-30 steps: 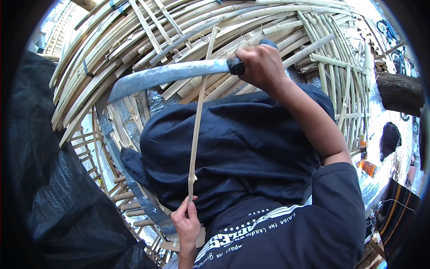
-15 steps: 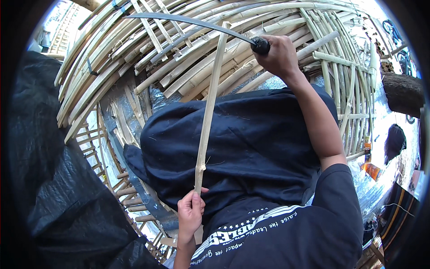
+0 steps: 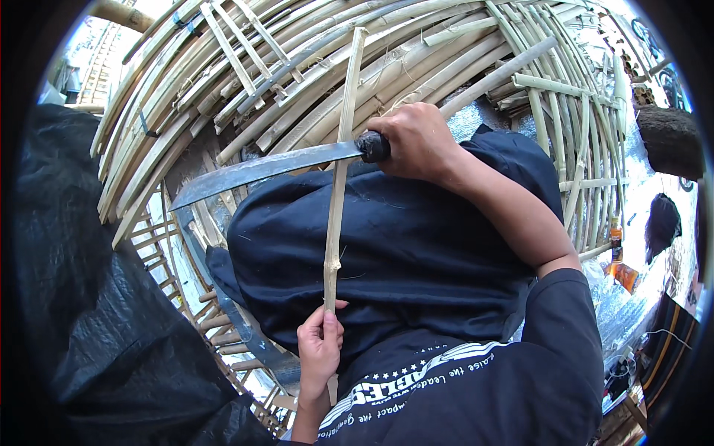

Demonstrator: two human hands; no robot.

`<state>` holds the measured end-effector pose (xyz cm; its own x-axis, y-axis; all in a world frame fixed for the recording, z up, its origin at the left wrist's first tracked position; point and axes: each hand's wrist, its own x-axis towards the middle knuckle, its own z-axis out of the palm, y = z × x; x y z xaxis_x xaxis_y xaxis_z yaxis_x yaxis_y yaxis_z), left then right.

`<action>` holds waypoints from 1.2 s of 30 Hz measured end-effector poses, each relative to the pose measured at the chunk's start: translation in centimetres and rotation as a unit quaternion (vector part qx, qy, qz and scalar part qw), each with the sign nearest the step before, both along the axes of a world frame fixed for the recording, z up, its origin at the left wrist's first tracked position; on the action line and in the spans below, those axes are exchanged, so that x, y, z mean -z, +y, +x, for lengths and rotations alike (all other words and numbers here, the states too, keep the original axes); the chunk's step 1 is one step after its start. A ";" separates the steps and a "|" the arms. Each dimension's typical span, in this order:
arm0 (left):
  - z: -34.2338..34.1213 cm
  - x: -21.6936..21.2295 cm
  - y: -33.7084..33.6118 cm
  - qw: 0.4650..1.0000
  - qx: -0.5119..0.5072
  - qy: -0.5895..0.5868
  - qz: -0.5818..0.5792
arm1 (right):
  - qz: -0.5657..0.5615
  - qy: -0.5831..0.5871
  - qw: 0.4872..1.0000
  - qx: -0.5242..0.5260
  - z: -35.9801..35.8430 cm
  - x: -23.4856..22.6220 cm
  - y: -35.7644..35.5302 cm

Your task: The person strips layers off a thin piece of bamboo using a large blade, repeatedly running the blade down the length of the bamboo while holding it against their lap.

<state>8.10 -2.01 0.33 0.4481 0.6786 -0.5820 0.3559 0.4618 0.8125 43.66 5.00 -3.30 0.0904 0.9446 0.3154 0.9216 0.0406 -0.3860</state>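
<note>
My left hand [image 3: 320, 343] is closed round the lower end of a long bamboo strip [image 3: 332, 227], thumb laid along it. The strip rises away from me over the dark cloth [image 3: 439, 230] on my lap, with a knobby node low on its length. In my right hand [image 3: 420, 140] is the black handle of a machete [image 3: 268, 165]. Its long, slightly curved grey blade points left and lies across the strip's upper half. Whether the edge touches the strip I cannot tell.
Beyond my lap lies a big pile of split bamboo strips [image 3: 297, 123]. Lattice-like bamboo pieces [image 3: 576, 141] stand at the right. A black sheet [image 3: 119, 297] covers the left side. A small bottle [image 3: 616, 241] and a log [image 3: 669, 141] are at the far right.
My right hand has brought the machete down toward me and to the left, from the strip's far tip to its upper half. The left hand keeps its hold, nearly still.
</note>
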 end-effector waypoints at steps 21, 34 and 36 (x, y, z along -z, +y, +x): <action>5.0 -0.8 3.3 0.999 0.007 -0.019 0.027 | -0.034 0.043 0.995 -0.078 -3.2 0.1 -1.1; 6.7 -0.5 2.9 0.994 0.011 0.036 0.102 | 0.020 -0.003 0.997 -0.075 -3.6 1.4 -0.7; 6.5 -0.2 2.8 0.995 0.005 0.041 0.088 | 0.020 -0.016 0.996 -0.081 -3.7 1.5 -0.5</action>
<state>14.60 0.77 0.56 0.4120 0.7692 -0.4885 0.4280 0.3099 0.8490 39.93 4.45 -4.81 -0.0732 0.9327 0.3532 0.9134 0.2049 -0.3517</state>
